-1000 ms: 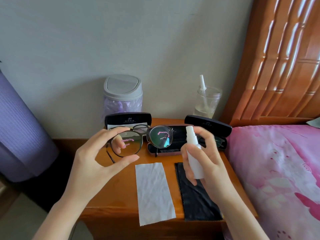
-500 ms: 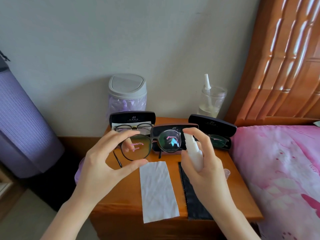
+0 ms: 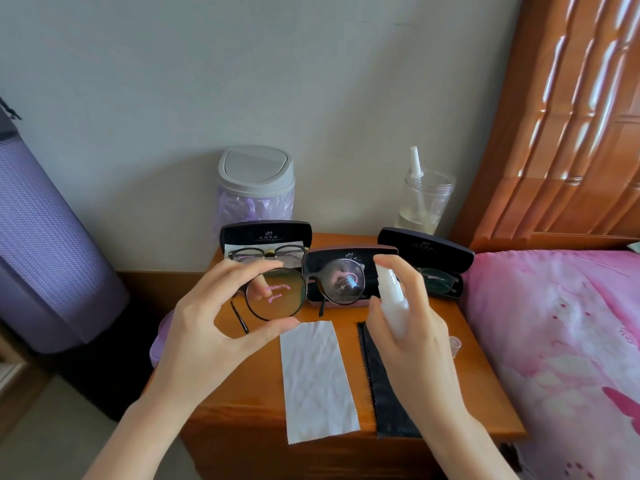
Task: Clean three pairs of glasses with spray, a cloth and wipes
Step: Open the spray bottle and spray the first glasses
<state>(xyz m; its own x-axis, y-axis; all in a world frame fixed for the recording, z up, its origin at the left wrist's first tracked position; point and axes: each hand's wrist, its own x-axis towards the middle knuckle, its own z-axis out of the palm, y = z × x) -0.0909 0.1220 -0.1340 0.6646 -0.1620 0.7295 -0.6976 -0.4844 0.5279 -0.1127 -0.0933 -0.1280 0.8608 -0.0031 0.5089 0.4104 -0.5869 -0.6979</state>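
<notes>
The left hand (image 3: 204, 341) is pinching the first glasses (image 3: 277, 306), the right hand (image 3: 419, 344) is gripping the spray bottle (image 3: 394, 306), and two more pairs (image 3: 266, 252) are waiting.

At the nightstand (image 3: 485, 393) back edge: grey-lidded bin (image 3: 256, 174) with purple liner, clear cup (image 3: 427, 202) holding a white tube. Left of it, purple rolled mat (image 3: 45, 237); right, pink bedding (image 3: 561, 341), wooden headboard (image 3: 571, 116).

glasses (image 3: 308, 280) lens nearest spray bottle (image 3: 393, 303) now misted with droplets; bottle raised closer to frame.
</notes>
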